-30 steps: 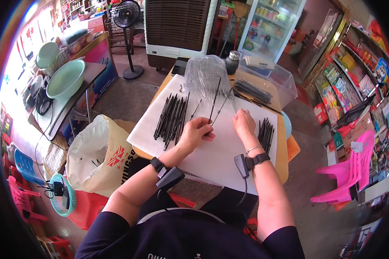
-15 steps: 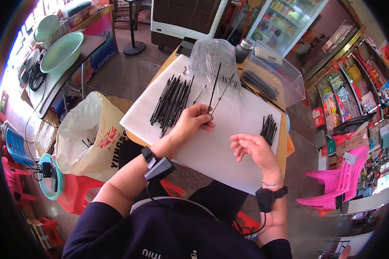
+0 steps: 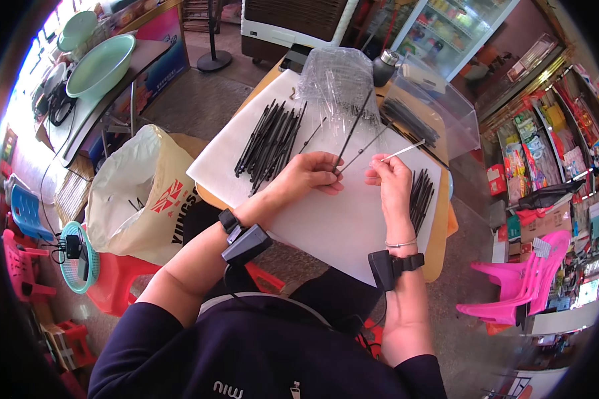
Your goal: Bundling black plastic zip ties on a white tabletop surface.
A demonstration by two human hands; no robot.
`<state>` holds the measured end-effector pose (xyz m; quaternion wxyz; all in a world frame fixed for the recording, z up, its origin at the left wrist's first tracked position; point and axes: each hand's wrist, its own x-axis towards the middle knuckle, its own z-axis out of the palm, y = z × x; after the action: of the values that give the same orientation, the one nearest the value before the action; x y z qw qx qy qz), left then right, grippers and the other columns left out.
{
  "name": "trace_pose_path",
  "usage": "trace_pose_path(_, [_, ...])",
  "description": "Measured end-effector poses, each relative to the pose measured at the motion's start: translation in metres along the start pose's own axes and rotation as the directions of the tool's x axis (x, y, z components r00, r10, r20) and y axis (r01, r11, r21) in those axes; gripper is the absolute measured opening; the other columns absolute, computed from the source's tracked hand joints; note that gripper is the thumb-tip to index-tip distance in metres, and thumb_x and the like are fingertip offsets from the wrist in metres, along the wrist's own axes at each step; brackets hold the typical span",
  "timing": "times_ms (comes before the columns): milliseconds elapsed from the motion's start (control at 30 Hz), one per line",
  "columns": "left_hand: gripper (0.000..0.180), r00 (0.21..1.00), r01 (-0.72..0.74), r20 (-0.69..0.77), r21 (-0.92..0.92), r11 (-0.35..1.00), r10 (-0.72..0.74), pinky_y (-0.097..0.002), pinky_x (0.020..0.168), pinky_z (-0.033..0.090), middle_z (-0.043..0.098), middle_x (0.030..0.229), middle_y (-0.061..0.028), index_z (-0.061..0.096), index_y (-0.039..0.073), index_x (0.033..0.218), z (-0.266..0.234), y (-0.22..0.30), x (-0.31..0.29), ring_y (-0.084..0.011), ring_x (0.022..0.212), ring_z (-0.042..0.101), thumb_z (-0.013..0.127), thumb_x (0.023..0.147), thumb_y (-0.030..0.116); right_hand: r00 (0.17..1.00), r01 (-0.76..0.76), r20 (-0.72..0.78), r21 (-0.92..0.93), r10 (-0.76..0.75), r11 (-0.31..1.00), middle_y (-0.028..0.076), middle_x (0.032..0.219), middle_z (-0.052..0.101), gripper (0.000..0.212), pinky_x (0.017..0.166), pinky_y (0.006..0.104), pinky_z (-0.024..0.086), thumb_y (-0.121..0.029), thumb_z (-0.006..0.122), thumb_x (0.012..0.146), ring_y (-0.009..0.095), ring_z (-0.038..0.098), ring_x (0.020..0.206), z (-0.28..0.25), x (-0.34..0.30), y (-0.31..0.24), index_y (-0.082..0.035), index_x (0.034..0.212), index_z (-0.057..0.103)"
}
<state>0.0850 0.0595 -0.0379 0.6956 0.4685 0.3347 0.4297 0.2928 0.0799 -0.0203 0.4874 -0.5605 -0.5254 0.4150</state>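
My left hand (image 3: pixel 315 174) is closed, pinching thin black rods (image 3: pixel 353 130) that slant up and away to the right over the white sheet (image 3: pixel 333 236). My right hand (image 3: pixel 394 186) is closed too, its fingertips round a thin pale, shiny strip (image 3: pixel 404 151) whose exact kind I cannot make out. A gap separates the two hands. Left of my left hand lies a thick pile of black rods (image 3: pixel 270 143). A smaller bunch of black rods (image 3: pixel 422 199) rests just right of my right wrist.
Crumpled clear plastic wrap (image 3: pixel 336 73) lies at the table's far side, near a dark bottle (image 3: pixel 385 66). A clear bin (image 3: pixel 456 123) with black rods beside it stands far right. Left of the table sits a large open sack (image 3: pixel 130 193); a pink chair (image 3: pixel 529 279) is at right.
My right hand has moved up and inward, closing on a pale strip. My left hand has shifted slightly right with the black rods. The view has tilted a little.
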Motion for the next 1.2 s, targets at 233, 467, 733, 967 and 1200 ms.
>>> trace_pose_path(233, [0.034, 0.999, -0.004, 0.049, -0.081, 0.997, 0.008, -0.0287, 0.081, 0.054, 0.061, 0.101, -0.0108, 0.050, -0.002, 0.120, -0.002, -0.003, 0.006, -0.0186, 0.090, 0.065, 0.055, 0.087, -0.003, 0.992, -0.124, 0.057, 0.596, 0.112, 0.794, 0.007, 0.083, 0.063, 0.013, 0.064, 0.0310, 0.055, -0.011, 0.060, 0.090, 0.017, 0.064, 0.073, 0.007, 0.006, 0.021, -0.002, 0.098, 0.057])
trace_pose_path(467, [0.034, 0.997, 0.001, 0.076, -0.043, 0.999, 0.002, -0.0285, 0.081, 0.054, 0.062, 0.100, -0.0110, 0.050, 0.000, 0.120, 0.002, 0.002, 0.005, -0.0183, 0.089, 0.065, 0.052, 0.087, -0.006, 0.951, -0.248, 0.298, 0.577, 0.083, 0.778, 0.011, 0.085, 0.065, 0.013, 0.066, 0.0316, 0.056, -0.011, 0.058, 0.090, 0.020, 0.066, 0.076, 0.011, 0.001, 0.022, -0.001, 0.099, 0.056])
trace_pose_path(733, [0.035, 0.994, 0.004, 0.110, -0.014, 1.000, -0.003, -0.0258, 0.077, 0.054, 0.062, 0.099, -0.0093, 0.050, -0.001, 0.122, 0.001, 0.002, 0.005, -0.0157, 0.087, 0.065, 0.051, 0.087, -0.005, 0.935, -0.302, 0.329, 0.557, 0.128, 0.774, 0.011, 0.084, 0.065, 0.012, 0.064, 0.0292, 0.056, -0.010, 0.056, 0.090, 0.019, 0.066, 0.074, 0.008, 0.002, 0.024, -0.001, 0.098, 0.058])
trace_pose_path(967, [0.032, 0.997, 0.003, 0.071, 0.044, 0.999, -0.006, -0.0232, 0.074, 0.053, 0.059, 0.097, -0.0053, 0.053, -0.001, 0.120, 0.005, 0.004, 0.001, -0.0138, 0.082, 0.066, 0.050, 0.088, -0.003, 0.936, -0.302, 0.324, 0.534, 0.138, 0.789, 0.010, 0.084, 0.065, 0.013, 0.062, 0.0282, 0.055, -0.011, 0.058, 0.090, 0.018, 0.066, 0.073, 0.008, 0.002, 0.021, -0.002, 0.098, 0.057])
trace_pose_path(1200, [0.027, 0.994, -0.001, 0.108, 0.058, 0.998, -0.005, -0.0239, 0.074, 0.053, 0.059, 0.094, -0.0046, 0.055, -0.002, 0.115, 0.005, 0.003, 0.002, -0.0139, 0.082, 0.066, 0.051, 0.088, -0.003, 0.931, -0.316, 0.331, 0.510, 0.157, 0.800, 0.009, 0.084, 0.065, 0.015, 0.061, 0.0264, 0.054, -0.013, 0.062, 0.088, 0.016, 0.065, 0.073, 0.007, 0.000, 0.016, -0.001, 0.097, 0.058])
